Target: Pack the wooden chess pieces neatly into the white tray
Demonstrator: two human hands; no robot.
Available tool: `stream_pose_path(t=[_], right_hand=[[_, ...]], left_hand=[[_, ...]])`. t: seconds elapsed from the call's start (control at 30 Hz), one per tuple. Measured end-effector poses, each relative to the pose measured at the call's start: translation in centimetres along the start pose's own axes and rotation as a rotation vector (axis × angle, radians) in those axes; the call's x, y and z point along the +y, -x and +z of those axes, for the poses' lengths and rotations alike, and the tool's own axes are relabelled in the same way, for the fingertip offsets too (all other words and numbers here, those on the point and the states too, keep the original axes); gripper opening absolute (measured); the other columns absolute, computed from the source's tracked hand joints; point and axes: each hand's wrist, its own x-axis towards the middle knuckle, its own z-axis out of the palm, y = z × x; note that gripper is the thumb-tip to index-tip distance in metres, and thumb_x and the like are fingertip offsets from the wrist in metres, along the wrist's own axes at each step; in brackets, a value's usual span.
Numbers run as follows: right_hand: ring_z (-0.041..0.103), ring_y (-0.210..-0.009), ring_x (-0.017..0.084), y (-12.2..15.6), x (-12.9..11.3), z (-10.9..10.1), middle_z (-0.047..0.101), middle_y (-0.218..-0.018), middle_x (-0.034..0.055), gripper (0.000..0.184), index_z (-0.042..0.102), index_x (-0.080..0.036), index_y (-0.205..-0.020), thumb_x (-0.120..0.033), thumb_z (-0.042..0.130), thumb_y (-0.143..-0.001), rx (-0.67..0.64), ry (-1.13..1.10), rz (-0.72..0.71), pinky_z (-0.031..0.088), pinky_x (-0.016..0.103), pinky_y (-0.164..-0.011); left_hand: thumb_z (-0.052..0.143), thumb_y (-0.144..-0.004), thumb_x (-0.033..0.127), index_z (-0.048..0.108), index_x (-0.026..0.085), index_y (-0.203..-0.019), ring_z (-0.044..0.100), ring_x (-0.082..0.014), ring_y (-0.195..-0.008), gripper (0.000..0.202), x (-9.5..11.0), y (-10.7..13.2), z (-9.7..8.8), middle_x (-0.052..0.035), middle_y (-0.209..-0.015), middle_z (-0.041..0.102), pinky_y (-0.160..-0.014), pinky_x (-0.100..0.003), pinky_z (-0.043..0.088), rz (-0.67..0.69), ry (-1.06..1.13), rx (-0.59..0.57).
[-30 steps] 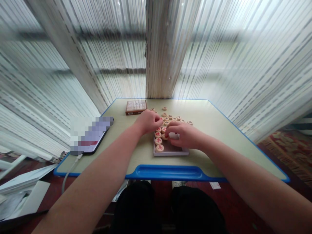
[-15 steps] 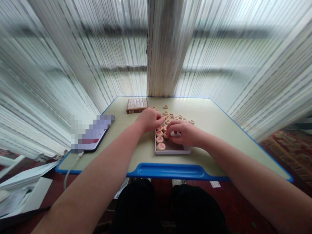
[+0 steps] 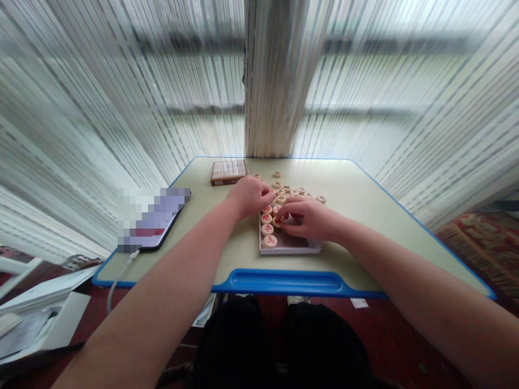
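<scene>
A shallow open box tray [image 3: 290,250] holds round wooden Chinese chess pieces with red characters. The nearest left-column piece [image 3: 270,241] lies face up in the tray's front corner. My right hand [image 3: 311,217] reaches over the tray, thumb and fingers closed on a Chinese chess piece [image 3: 278,222] beside the left column. My left hand [image 3: 251,194] is curled shut at the tray's far left side. Its fingertips are pressed together close to other pieces, and what they pinch, if anything, is hidden. Beyond the tray, several loose pieces [image 3: 281,199] lie on the table.
A brown printed box [image 3: 228,171] stands at the back left of the blue-edged table [image 3: 365,189]. A phone [image 3: 162,219] with a white charging cable [image 3: 117,275] lies at the left. Along the front edge runs a blue pen groove [image 3: 286,281]. Curtains [image 3: 267,81] hang behind.
The view has shifted slightly. My right fingers have drawn back a little from the piece, showing more of its face. My left hand stays curled in nearly the same place.
</scene>
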Motion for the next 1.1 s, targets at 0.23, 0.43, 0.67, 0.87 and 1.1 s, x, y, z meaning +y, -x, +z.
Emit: stream_pose_path(t=[0.23,0.43,0.67,0.87,1.1], right_hand=[[0.056,-0.075,0.015,0.0,0.4,0.1,0.062,-0.08,0.003,0.013,0.068,-0.019,-0.083,-0.017,0.061,-0.072,-0.004,-0.012,0.0,0.045,0.027,-0.071],[0.056,-0.074,0.014,0.1,0.2,-0.2,0.06,-0.084,0.0044,0.011,0.069,-0.018,-0.081,-0.018,0.063,-0.073,0.034,0.014,-0.011,0.046,0.026,-0.069],[0.057,-0.077,0.015,0.3,0.2,-0.6,0.06,-0.087,0.0059,0.012,0.071,-0.02,-0.081,-0.029,0.066,-0.076,0.094,0.041,-0.024,0.046,0.029,-0.072],[0.054,-0.066,0.012,0.4,0.9,-1.7,0.06,-0.082,0.0059,0.019,0.07,-0.016,-0.085,-0.03,0.058,-0.08,0.162,0.057,0.028,0.044,0.027,-0.065],[0.052,-0.062,0.011,0.3,2.4,-1.9,0.059,-0.08,0.0052,0.018,0.07,-0.016,-0.082,-0.019,0.053,-0.079,0.297,0.105,0.191,0.044,0.026,-0.064]], left_hand=[[0.049,-0.076,0.028,0.058,0.012,-0.046,0.03,-0.0081,-0.046,0.035,0.1,0.0,0.0,0.0002,-0.043,0.044,-0.05,-0.027,0.02,-0.004,-0.033,-0.011],[0.048,-0.076,0.028,0.06,0.012,-0.047,0.029,-0.0082,-0.047,0.035,0.1,0.1,0.0,-0.0004,-0.043,0.045,-0.05,-0.027,0.02,-0.001,-0.022,-0.013],[0.05,-0.076,0.028,0.059,0.012,-0.046,0.028,-0.0082,-0.046,0.035,0.2,0.1,-0.1,0.0,-0.042,0.045,-0.05,-0.027,0.02,-0.008,-0.011,-0.008],[0.049,-0.076,0.03,0.062,0.012,-0.05,0.031,-0.0085,-0.047,0.034,0.1,0.1,-0.1,-0.0003,-0.044,0.047,-0.051,-0.027,0.021,-0.039,-0.03,-0.023],[0.049,-0.073,0.031,0.06,0.012,-0.049,0.034,-0.0088,-0.047,0.033,-0.5,0.2,-0.1,-0.0001,-0.044,0.047,-0.051,-0.026,0.022,-0.067,0.0,-0.02]])
